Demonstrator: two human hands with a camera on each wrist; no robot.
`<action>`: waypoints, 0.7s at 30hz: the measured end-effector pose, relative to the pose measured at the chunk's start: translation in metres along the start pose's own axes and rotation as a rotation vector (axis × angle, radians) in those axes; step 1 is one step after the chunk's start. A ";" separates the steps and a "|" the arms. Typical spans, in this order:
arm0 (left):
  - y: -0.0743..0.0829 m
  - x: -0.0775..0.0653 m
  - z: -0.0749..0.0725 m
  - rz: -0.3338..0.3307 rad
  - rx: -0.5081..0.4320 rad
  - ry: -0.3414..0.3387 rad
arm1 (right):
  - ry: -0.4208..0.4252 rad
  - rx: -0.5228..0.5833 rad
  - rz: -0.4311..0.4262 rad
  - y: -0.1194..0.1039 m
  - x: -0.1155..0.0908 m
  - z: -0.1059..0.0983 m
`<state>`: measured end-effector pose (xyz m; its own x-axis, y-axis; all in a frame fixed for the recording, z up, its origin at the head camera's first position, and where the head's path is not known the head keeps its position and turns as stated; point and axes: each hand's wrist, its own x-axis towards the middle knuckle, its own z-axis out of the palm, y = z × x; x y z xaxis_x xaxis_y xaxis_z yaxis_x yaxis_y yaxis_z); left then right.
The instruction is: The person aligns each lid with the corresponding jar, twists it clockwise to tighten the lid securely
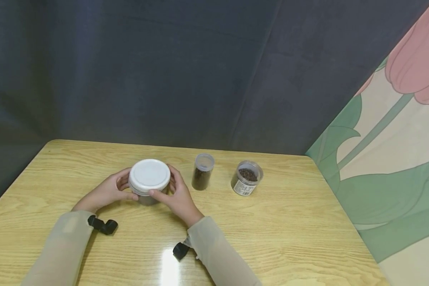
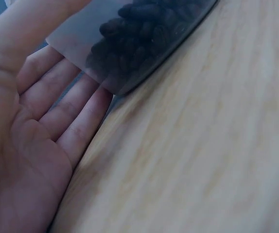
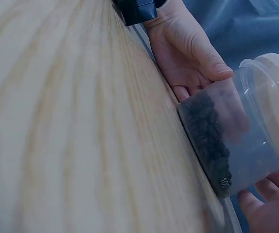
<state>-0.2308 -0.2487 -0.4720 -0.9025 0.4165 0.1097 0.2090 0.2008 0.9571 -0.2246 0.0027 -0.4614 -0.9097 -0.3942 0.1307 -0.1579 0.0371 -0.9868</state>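
Observation:
A clear plastic jar [image 3: 227, 131] with dark beans in its lower part stands on the table at the left, a white lid [image 1: 150, 174] over its mouth. My left hand [image 1: 111, 190] holds the jar's side, fingers behind and thumb in front. From the other side my right hand [image 1: 178, 196] grips the lid, its thumb on the front edge and its fingers round the far side. In the left wrist view, the left fingers [image 2: 66, 92] reach along the jar wall close to the tabletop. Whether the lid is fastened I cannot tell.
A slim clear container [image 1: 201, 174] with dark contents stands right of the jar. Farther right is a short, wide tub [image 1: 244, 180] with a white label and brown grains inside. The wooden table [image 1: 289, 222] ends at a dark curtain [image 1: 164, 71] behind.

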 end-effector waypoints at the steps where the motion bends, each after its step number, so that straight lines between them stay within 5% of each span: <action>1: 0.000 0.000 0.000 -0.001 0.000 0.002 | -0.003 0.002 -0.004 0.000 0.000 0.000; 21: -0.001 0.000 0.000 -0.032 -0.012 0.006 | -0.024 -0.024 -0.021 0.004 0.000 -0.003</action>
<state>-0.2308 -0.2487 -0.4731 -0.9111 0.4043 0.0806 0.1755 0.2034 0.9632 -0.2264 0.0058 -0.4647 -0.8968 -0.4167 0.1490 -0.1864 0.0504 -0.9812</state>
